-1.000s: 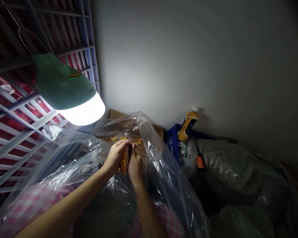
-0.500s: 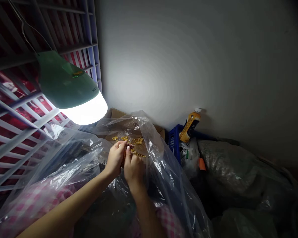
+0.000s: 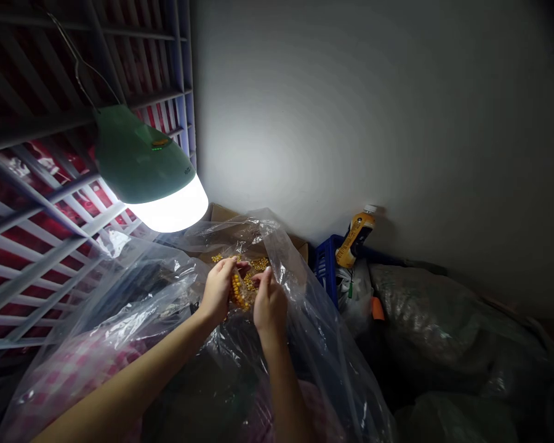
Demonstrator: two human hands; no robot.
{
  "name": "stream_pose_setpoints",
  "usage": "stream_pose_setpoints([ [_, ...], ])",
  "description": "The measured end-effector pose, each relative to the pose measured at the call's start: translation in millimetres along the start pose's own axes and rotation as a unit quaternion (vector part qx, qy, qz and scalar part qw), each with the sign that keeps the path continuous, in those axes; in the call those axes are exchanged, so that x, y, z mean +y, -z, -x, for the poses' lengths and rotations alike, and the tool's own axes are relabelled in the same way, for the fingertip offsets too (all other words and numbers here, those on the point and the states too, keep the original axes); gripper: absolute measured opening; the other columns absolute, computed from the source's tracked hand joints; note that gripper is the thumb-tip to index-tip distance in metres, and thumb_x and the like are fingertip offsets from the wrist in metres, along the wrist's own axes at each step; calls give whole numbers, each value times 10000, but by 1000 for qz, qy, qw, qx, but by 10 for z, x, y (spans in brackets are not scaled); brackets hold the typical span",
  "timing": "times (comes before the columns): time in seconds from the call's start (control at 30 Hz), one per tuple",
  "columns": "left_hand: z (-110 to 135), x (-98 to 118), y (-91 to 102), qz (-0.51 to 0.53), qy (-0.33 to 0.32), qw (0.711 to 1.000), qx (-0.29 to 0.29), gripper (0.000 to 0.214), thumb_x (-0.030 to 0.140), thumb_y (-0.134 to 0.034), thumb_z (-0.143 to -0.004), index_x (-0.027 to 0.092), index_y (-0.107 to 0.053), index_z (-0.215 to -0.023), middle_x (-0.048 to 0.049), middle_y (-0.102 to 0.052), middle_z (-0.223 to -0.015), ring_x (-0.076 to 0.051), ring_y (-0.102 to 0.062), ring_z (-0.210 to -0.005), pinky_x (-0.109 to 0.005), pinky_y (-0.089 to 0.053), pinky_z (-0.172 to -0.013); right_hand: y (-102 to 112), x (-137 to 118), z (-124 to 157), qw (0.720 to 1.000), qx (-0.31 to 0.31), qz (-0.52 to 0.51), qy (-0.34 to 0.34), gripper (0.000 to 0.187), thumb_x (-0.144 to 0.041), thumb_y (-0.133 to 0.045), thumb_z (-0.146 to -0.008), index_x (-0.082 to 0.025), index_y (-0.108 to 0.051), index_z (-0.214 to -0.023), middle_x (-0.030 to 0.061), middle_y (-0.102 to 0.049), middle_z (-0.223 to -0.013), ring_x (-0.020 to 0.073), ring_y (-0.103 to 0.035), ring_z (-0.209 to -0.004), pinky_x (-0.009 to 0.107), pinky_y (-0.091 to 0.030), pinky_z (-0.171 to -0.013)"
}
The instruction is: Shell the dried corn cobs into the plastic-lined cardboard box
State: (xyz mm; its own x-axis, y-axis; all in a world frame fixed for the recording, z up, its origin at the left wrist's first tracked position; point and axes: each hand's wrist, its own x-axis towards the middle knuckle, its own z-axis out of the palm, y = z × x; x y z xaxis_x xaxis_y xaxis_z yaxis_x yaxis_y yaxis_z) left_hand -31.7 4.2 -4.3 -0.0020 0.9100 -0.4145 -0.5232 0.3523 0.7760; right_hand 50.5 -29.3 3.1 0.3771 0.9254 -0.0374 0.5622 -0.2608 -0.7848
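Gripping the corn cob (image 3: 237, 290) in your left hand (image 3: 219, 289), you hold it over the cardboard box (image 3: 221, 214); your right hand (image 3: 268, 304) curls beside it (whether it grips, I cannot tell). Some loose kernels (image 3: 258, 263) already lie in the box, yet many are left on the cob.

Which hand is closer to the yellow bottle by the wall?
Right. The right hand is left of the yellow bottle and lower; the left hand, holding the corn cob, is farther left.

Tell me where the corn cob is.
Head view, just left of centre: the corn cob is in the left hand, beside the right hand.
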Motion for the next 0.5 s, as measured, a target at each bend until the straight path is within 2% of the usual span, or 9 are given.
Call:
stream_pose_setpoints([
  [0.1,-34,-75,33,-10,2,1000,16,321,437,-620,-637,139,-569,-745,-61,-648,-779,-170,-604,-716,-274,-457,-661,-91,-46,98,995,-29,82,51,529,-479,-203,-885,-199,-635,-1006,85,-692,-871,198,-638,-786,264,-411,-651],
  [0.2,-54,-140,63,-30,-1,1000,4,299,421,-620,-646,146,-566,-751,-46,-643,-759,-148,-597,-679,-254,-450,-646,-206,-31,119,993,-31,109,35,543,-430,-207,-898,-152,-673,-905,127,-692,-790,217,-649,-724,267,-402,-608],
  [0.27,-63,-158,73,-46,-5,999,2,281,409,-617,-652,150,-564,-747,-25,-629,-723,-132,-582,-642,-236,-441,-616,-243,1,92,995,-19,100,22,561,-403,-200,-904,-134,-688,-842,145,-689,-775,220,-651,-728,264,-403,-603],
  [0.4,-71,-156,61,-46,-11,999,3,261,385,-640,-637,149,-555,-711,11,-575,-643,-103,-544,-590,-201,-419,-570,-221,41,38,1000,-10,26,7,538,-396,-219,-903,-120,-682,-904,146,-690,-800,209,-646,-779,243,-415,-610],
  [0.5,-69,-150,52,-30,-4,1000,-1,286,388,-671,-606,150,-545,-702,18,-566,-638,-93,-530,-574,-190,-409,-548,-189,21,34,999,-18,-15,-30,537,-420,-242,-892,-120,-686,-904,140,-692,-775,200,-645,-740,233,-413,-587],
])
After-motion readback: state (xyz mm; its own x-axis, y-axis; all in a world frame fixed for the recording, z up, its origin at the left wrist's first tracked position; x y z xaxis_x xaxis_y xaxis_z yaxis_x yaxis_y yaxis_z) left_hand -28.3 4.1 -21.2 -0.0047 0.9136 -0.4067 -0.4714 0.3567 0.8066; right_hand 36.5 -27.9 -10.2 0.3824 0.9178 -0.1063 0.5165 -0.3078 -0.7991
